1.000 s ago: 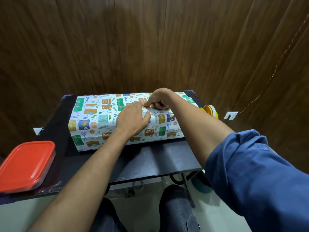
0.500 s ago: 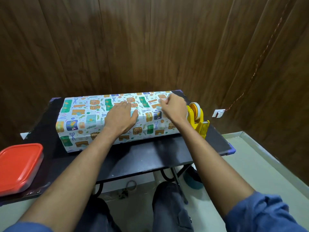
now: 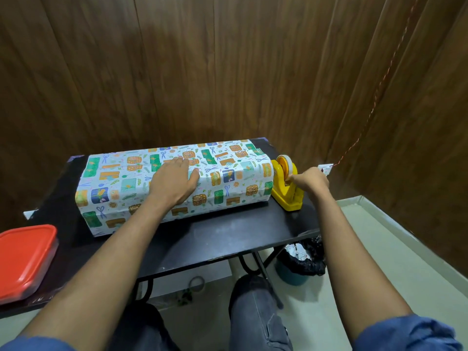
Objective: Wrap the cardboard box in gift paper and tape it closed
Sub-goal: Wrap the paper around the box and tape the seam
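Note:
The long box (image 3: 228,178), covered in white gift paper printed with green, orange and blue presents, lies across the black table (image 3: 215,239). My left hand (image 3: 174,182) rests flat on its top, fingers straight, near the middle. A yellow tape dispenser (image 3: 286,191) with a roll of tape stands against the box's right end. My right hand (image 3: 307,179) is at the dispenser, its fingertips pinching at the tape end by the roll.
A red-lidded container (image 3: 24,259) sits at the table's near left corner. A bin with a black liner (image 3: 304,259) stands on the floor under the table's right edge. Brown wood panel walls close in behind and to the right.
My right hand left the top of the box and moved right to the tape dispenser. My left hand stayed pressed on the box. The view swung to the right.

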